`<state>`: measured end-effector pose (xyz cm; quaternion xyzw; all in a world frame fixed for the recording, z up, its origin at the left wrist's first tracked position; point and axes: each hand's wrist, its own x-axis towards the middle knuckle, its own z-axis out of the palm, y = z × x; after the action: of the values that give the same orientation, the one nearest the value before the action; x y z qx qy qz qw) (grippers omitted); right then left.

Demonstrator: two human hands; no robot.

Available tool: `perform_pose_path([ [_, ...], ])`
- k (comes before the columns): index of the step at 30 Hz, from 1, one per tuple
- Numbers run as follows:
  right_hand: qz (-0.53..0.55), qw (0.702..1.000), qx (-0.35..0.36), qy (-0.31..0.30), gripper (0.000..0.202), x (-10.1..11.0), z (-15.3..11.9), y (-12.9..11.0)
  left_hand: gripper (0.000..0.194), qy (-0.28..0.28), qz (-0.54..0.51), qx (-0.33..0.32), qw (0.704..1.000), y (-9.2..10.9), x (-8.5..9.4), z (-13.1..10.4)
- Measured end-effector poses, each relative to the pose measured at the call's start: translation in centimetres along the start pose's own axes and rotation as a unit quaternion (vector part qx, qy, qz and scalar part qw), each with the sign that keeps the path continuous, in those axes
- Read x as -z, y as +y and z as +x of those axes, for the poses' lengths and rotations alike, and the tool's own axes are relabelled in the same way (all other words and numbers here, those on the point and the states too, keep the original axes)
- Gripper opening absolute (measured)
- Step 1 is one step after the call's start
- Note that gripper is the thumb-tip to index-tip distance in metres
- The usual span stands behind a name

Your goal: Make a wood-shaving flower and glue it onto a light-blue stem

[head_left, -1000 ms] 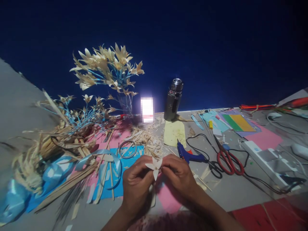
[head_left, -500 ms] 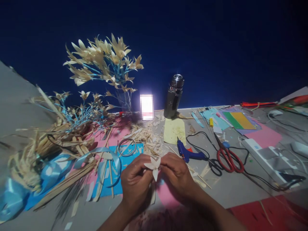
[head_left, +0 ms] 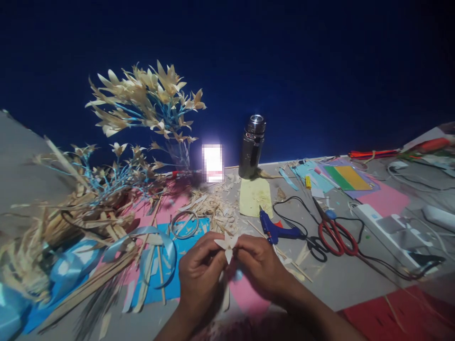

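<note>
A small cream-coloured flower [head_left: 228, 247] with pointed petals, like dried husk, is held up between my two hands near the table's front. My left hand [head_left: 202, 266] pinches it from the left, thumb and fingers closed at the petals. From the other side my right hand [head_left: 259, 261] has its fingertips closed on the flower's right petal. The flower's underside is hidden by my fingers. Just beyond my right hand lies a blue hot glue gun [head_left: 279, 230]. Past my left hand are a blue sheet [head_left: 188, 244] and a tape-like ring [head_left: 185, 224].
Husk flowers on blue stems [head_left: 152, 102] stand in a clear vase, left of a bright light [head_left: 213, 163]. A dark flask [head_left: 251, 149] stands behind yellow paper [head_left: 255, 196]. Red-handled scissors [head_left: 337, 237], a white power strip [head_left: 391, 237] and cords lie right. Husks and blue ribbon [head_left: 74, 258] crowd the left.
The view has shifted slightly, so the table things sit a little lower and further left. Both hands keep their hold on the flower, which is turned slightly.
</note>
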<state>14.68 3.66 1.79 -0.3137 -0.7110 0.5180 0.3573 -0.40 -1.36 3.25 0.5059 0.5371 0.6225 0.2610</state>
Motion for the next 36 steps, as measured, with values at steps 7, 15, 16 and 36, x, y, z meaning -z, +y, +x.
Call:
perform_pose_path([
  [7,0.127,0.988,-0.042,0.071,0.022,2.2,0.3,-1.8,0.022,-0.009,0.046,-0.042,0.998,-0.2,0.0,-0.5],
  [15,0.138,0.987,-0.055,0.058,0.029,2.0,0.7,-3.5,0.021,-0.059,0.007,-0.095,0.994,0.3,-0.6,-0.3],
  [16,0.14,0.987,-0.057,0.06,0.03,1.9,0.7,-3.6,0.021,-0.059,0.003,-0.102,0.993,0.3,-0.6,-0.3],
  [36,0.131,0.979,-0.124,0.094,0.035,2.6,-1.7,0.4,0.02,0.052,-0.024,-0.058,0.997,0.4,1.5,0.2],
])
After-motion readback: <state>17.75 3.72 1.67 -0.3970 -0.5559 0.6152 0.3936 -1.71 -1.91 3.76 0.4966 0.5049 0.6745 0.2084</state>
